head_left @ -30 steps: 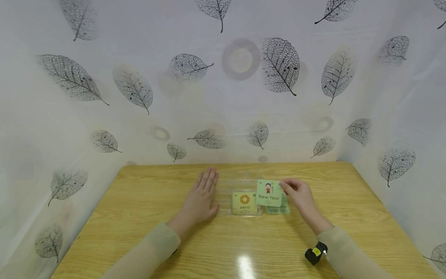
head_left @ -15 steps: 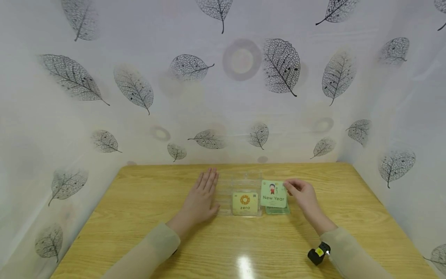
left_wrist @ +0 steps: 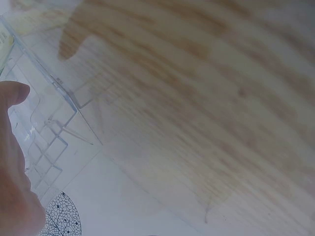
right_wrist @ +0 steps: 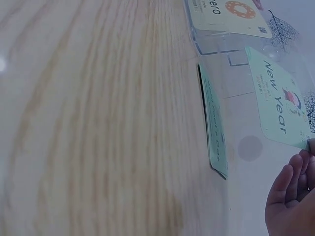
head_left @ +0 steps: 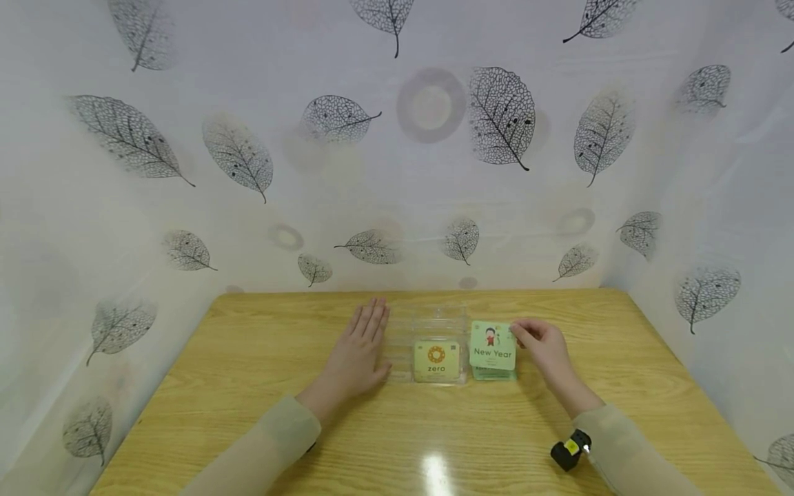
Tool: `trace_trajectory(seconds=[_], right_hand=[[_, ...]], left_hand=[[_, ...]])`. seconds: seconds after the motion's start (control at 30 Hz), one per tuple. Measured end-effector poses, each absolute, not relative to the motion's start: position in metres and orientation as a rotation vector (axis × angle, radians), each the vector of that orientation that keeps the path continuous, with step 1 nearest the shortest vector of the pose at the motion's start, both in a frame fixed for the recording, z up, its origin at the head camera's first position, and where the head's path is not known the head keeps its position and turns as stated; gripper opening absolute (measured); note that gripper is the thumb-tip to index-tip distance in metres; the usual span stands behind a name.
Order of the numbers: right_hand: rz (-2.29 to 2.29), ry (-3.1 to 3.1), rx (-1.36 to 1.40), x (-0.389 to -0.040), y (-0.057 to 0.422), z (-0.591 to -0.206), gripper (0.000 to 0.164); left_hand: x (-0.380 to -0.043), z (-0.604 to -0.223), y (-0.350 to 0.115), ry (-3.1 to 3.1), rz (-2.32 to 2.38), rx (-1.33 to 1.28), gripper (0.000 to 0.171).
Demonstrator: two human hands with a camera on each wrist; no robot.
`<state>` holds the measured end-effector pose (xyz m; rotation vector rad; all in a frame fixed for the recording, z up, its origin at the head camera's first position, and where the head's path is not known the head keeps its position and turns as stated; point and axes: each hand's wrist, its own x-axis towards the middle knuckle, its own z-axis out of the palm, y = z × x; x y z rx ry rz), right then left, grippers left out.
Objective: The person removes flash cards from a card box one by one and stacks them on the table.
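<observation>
A green "New Year" flashcard (head_left: 493, 346) is pinched at its upper right corner by my right hand (head_left: 546, 348). It hangs over a small stack of green cards (head_left: 495, 375) lying on the table; in the right wrist view the stack's top card (right_wrist: 214, 123) shows below it. Left of these stands a clear plastic card holder (head_left: 439, 313) with compartments. A yellow "zero" card (head_left: 437, 362) leans in its front right compartment. My left hand (head_left: 356, 348) rests with straight fingers along the holder's left side, thumb at its front left part.
The wooden table (head_left: 347, 441) reaches back to a white curtain (head_left: 397, 186) printed with leaves. A black wrist camera (head_left: 567, 451) sits by the right sleeve cuff.
My right hand has moved the "New Year" card rightward, away from the holder and over the green stack, covering more of it. My left hand has stayed in place.
</observation>
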<state>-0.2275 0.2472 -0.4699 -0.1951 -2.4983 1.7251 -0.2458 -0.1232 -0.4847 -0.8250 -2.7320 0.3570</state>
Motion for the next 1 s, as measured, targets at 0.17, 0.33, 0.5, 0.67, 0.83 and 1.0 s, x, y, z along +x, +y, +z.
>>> trace_trajectory(seconds=[0.17,0.33,0.5,0.67,0.83,1.0], right_hand=[[1.696,-2.542,-0.206,-0.227,0.249,-0.473,0.034],[1.679,-2.582,-0.233,-0.228,0.251,-0.477,0.035],[1.638,-2.637,-0.243,-0.23,0.254,-0.484,0.035],[1.594,-2.682,-0.238,-0.232,0.255,-0.489,0.036],[1.545,-2.7,-0.231,-0.234,0.254,-0.493,0.033],[1.549,-2.699,-0.219,-0.235,0.254,-0.495,0.031]], left_hand=[[-0.245,-0.485,-0.123,-2.734,0.356,-0.826,0.103],[-0.245,-0.485,-0.123,-2.742,0.349,-0.827,0.103],[-0.244,-0.486,-0.123,-2.75,0.349,-0.825,0.103],[-0.244,-0.485,-0.123,-2.737,0.371,-0.823,0.102],[-0.245,-0.483,-0.123,-2.714,0.373,-0.828,0.101],[-0.245,-0.483,-0.123,-2.712,0.353,-0.837,0.102]])
